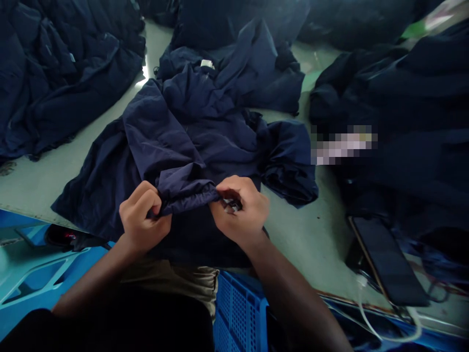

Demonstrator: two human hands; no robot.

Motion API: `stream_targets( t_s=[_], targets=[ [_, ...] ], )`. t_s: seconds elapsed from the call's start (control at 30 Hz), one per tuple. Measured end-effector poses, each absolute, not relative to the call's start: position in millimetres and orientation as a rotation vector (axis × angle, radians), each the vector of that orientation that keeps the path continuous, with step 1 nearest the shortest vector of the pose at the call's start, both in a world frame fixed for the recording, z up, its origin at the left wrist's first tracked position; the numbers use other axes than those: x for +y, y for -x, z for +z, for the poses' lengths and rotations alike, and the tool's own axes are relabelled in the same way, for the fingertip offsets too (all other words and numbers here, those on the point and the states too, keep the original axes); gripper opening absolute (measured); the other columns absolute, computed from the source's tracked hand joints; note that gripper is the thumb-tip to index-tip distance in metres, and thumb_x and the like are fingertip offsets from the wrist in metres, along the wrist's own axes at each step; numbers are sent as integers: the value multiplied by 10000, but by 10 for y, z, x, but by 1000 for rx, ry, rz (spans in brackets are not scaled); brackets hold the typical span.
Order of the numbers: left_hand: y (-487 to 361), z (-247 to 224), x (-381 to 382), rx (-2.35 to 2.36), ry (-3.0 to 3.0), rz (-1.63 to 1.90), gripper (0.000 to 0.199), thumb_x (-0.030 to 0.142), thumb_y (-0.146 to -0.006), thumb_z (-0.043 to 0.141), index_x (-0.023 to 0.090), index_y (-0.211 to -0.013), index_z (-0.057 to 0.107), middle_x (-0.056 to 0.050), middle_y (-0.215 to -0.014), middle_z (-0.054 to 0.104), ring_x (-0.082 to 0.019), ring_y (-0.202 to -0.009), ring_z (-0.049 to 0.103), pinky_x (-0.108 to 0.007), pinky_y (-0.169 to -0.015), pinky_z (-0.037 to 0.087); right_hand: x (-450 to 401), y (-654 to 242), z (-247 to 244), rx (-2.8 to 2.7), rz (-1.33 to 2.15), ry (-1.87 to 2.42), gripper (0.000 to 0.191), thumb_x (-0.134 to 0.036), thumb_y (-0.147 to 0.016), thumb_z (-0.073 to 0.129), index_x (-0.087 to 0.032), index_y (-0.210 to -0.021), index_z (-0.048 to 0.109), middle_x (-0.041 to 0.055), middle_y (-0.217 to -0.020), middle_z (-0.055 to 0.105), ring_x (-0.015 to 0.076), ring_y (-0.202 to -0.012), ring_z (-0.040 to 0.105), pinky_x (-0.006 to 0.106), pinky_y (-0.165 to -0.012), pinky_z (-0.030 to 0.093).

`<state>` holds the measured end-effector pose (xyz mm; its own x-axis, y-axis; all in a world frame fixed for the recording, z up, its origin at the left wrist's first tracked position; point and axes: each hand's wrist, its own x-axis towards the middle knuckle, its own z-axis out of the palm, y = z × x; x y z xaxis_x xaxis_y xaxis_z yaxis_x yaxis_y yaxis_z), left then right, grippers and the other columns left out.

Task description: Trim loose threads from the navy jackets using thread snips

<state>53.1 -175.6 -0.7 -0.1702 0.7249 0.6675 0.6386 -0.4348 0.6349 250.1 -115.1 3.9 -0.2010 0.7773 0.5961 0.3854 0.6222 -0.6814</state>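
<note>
A dark navy garment (172, 132) lies spread and wrinkled on the pale table (304, 230), its lower part reaching the near edge. My left hand (144, 212) pinches one end of a gathered, elastic-looking edge of the garment. At the other end of that edge, my right hand (240, 208) grips the cloth between thumb and fingers. Between both hands the gathered strip is stretched nearly level. Small metallic or white bits show inside the curl of my right hand, too small to make out. A white label (207, 64) shows near the garment's top.
Piles of navy cloth lie at the left (66, 83) and right (399, 122). A phone (388, 259) with a white cable (366, 313) rests at the right near edge. Below the table are a blue crate (240, 310) and a turquoise plastic item (36, 276).
</note>
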Motion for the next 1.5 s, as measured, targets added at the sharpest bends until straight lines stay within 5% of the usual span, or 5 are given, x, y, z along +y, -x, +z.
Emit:
stream_targets(
  t_s=[0.3, 0.63, 1.0, 1.23, 1.5],
  targets=[
    [-533, -1, -1768, 1637, -1765, 1457, 401, 44, -798, 694, 190, -655, 349, 6, -756, 496, -90, -634, 399, -278, -555, 307, -1179, -2543, 148, -1926, 905, 759, 212, -226, -807, 736, -273, -868, 538, -25, -764, 604, 137, -587, 554, 308, -537, 452],
    [-506, -46, -1788, 1765, -1971, 1333, 369, 130, -800, 692, 199, -628, 373, 43, -615, 456, -86, -557, 433, -267, -543, 331, -1123, -2493, 39, -1856, 444, 982, 389, -91, -720, 661, -272, -729, 317, -32, -668, 475, 148, -582, 456, 326, -559, 358],
    [-643, -46, -1845, 1616, -1817, 1293, 358, 156, -850, 712, 180, -614, 443, 42, -595, 519, -68, -546, 463, -231, -559, 373, -987, -2498, 66, -1902, 1056, 1123, 198, -375, -822, 684, -243, -746, 558, -48, -601, 539, 132, -524, 509, 276, -502, 415],
    [-752, -53, -1877, 1221, -2119, 1309, 344, 183, -966, 625, 184, -655, 479, -11, -703, 638, -84, -594, 535, -239, -564, 425, -922, -2615, 73, -1630, 533, 1271, 250, -169, -716, 698, -262, -728, 466, -51, -678, 480, 131, -582, 443, 302, -570, 373],
    [-218, 351, -1404, 1390, -2543, 641, 268, 324, -1014, 594, 165, -808, 659, -66, -893, 691, -210, -902, 644, -357, -817, 538, -395, -3317, 107, -1508, 446, 1618, 109, -165, -742, 692, -244, -674, 661, 8, -600, 579, 164, -552, 487, 338, -524, 356]
  ],
)
